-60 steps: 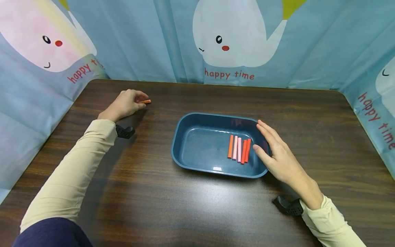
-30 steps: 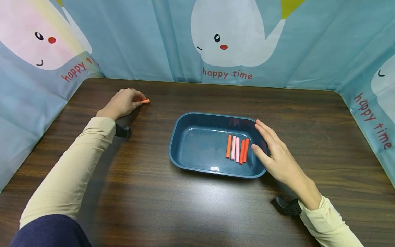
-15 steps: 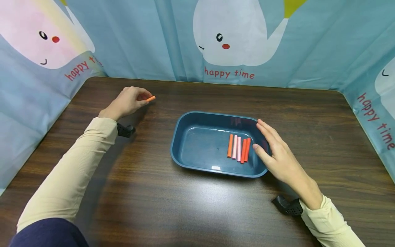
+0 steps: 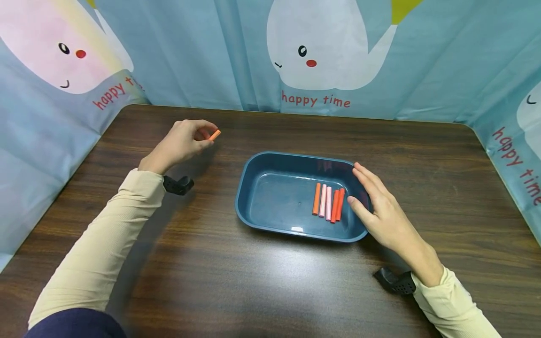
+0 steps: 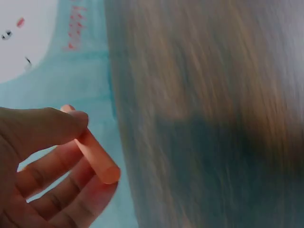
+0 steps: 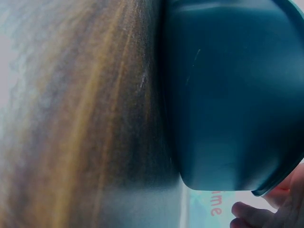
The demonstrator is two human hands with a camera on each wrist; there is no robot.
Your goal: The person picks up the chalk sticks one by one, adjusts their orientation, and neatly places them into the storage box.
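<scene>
My left hand [image 4: 181, 141] is at the far left, raised a little over the table. Between thumb and fingers it pinches an orange round stick [image 5: 100, 159], chalk-like with a flat end. In the head view just part of this stick [image 4: 214, 135] shows past the fingertips. A blue plastic tray [image 4: 270, 230] lies right of centre. At its right end my right hand [image 4: 384, 216] rests on the rim, fingers fairly straight, thumb over the inside. Inside the tray an orange stick [image 4: 316, 199], two pink sticks [image 4: 326, 202] and two red sticks [image 4: 337, 205] lie side by side.
The dark wood table [image 4: 236, 281] runs back to a light blue curtain [image 4: 186, 56] with whale prints. More curtain hangs along the left and right sides. Each wrist bears a black strap [image 4: 395, 281].
My left hand has moved slightly right and up off the table with the orange stick, which has turned to point more upward. The right hand and the tray stay put.
</scene>
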